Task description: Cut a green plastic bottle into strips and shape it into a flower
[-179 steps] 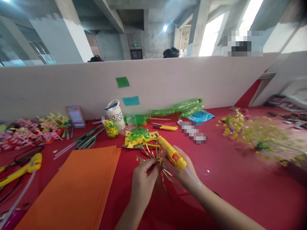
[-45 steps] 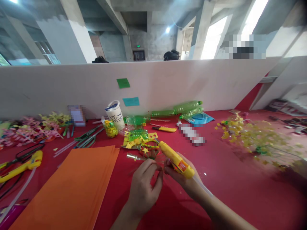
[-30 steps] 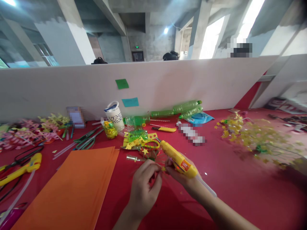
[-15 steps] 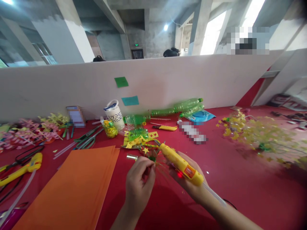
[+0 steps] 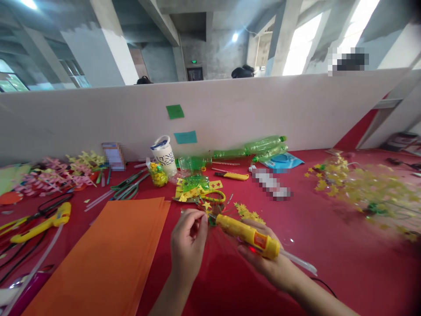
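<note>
My right hand [image 5: 263,252] is wrapped around a yellow hot glue gun [image 5: 245,230]. A red light glows on the gun, and a clear glue stick [image 5: 301,262] sticks out of its back end. The nozzle points left, close to the fingertips of my left hand [image 5: 188,241]. Those fingers are pinched together; what is between them is too small to make out. A small green plastic piece [image 5: 212,220] with thin strands lies right by the fingertips and nozzle. Just above are a yellow star [image 5: 206,205] and yellow-handled scissors [image 5: 215,196].
Orange sheets [image 5: 98,250] lie at left, beside another yellow glue gun [image 5: 49,224]. Farther back are green-handled scissors [image 5: 128,188], a white cup [image 5: 166,161], a yellow cutter knife [image 5: 235,176] and green plastic bottles [image 5: 266,145]. Yellow star sprays [image 5: 358,188] spread at right.
The glue gun has tilted flatter and its nozzle has come down to my left fingertips. My left hand stays pinched. The whole view has shifted slightly.
</note>
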Demonstrator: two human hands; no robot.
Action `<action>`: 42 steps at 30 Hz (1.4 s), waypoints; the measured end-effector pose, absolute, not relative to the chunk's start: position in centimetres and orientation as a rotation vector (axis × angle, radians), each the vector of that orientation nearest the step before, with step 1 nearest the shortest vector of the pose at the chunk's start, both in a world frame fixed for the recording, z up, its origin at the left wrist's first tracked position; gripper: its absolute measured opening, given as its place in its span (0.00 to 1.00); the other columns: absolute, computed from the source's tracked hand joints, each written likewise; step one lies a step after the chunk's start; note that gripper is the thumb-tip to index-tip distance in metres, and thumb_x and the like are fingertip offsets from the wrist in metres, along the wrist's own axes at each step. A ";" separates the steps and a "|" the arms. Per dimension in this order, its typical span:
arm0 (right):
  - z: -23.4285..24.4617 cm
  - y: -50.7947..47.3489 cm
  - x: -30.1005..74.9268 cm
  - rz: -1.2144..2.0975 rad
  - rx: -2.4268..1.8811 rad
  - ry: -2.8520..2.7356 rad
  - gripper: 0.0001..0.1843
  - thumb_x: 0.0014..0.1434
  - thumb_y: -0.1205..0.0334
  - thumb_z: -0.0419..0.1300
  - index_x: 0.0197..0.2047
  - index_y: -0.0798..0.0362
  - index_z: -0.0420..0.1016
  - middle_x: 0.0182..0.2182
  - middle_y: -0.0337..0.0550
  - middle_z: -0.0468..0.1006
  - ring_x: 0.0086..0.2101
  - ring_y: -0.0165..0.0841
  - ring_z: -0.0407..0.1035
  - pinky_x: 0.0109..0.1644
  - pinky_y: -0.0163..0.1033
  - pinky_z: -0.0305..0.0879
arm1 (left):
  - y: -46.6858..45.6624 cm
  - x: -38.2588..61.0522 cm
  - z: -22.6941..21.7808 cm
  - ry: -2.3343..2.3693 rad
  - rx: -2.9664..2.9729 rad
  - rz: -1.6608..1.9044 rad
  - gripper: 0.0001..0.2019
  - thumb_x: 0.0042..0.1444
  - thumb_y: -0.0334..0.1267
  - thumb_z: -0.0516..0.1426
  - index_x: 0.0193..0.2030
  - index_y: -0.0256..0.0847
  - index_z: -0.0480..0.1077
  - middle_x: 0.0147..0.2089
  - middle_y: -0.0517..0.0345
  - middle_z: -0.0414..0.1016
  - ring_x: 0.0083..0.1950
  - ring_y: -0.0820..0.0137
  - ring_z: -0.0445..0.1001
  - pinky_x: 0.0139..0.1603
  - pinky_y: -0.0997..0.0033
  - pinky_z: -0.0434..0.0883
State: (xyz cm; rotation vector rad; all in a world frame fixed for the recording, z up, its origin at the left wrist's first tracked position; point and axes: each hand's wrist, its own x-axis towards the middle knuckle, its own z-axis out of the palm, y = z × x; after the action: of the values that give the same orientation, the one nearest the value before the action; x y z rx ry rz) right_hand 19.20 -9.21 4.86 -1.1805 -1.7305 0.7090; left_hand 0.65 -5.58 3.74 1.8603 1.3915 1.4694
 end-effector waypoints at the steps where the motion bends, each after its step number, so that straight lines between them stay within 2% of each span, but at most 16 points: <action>1: 4.9 -9.2 19.2 0.716 -1.175 -1.740 0.09 0.55 0.54 0.58 0.29 0.47 0.75 0.25 0.41 0.71 0.28 0.35 0.67 0.34 0.37 0.66 | -5.6 0.6 3.7 1.394 1.864 1.471 0.05 0.57 0.36 0.53 0.34 0.40 0.69 0.32 0.57 0.69 0.32 0.72 0.68 0.32 0.74 0.66; 19: 5.0 -9.0 19.2 0.736 -1.170 -1.757 0.08 0.54 0.57 0.58 0.30 0.48 0.77 0.24 0.41 0.72 0.26 0.34 0.67 0.31 0.37 0.65 | -5.6 0.8 3.8 1.384 1.889 1.498 0.04 0.57 0.34 0.53 0.33 0.39 0.68 0.31 0.57 0.69 0.30 0.73 0.67 0.31 0.75 0.66; 38: 5.2 -9.1 19.2 0.734 -1.210 -1.727 0.08 0.53 0.55 0.58 0.26 0.47 0.74 0.22 0.40 0.71 0.24 0.34 0.66 0.29 0.37 0.64 | -5.7 0.9 3.8 1.389 1.870 1.511 0.05 0.57 0.34 0.53 0.33 0.40 0.69 0.31 0.57 0.69 0.29 0.73 0.67 0.29 0.76 0.66; 42: 5.6 -8.9 19.2 0.707 -1.163 -1.824 0.09 0.54 0.57 0.57 0.24 0.47 0.72 0.22 0.40 0.70 0.23 0.33 0.65 0.27 0.36 0.63 | -5.7 0.9 3.9 1.387 1.899 1.525 0.04 0.57 0.33 0.53 0.33 0.40 0.68 0.32 0.57 0.69 0.30 0.73 0.67 0.29 0.76 0.66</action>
State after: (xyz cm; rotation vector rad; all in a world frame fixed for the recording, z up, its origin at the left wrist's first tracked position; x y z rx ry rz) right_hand 19.23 -8.93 5.65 -1.1632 -1.8237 0.7069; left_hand 0.92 -5.66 3.87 1.8989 1.3868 1.5253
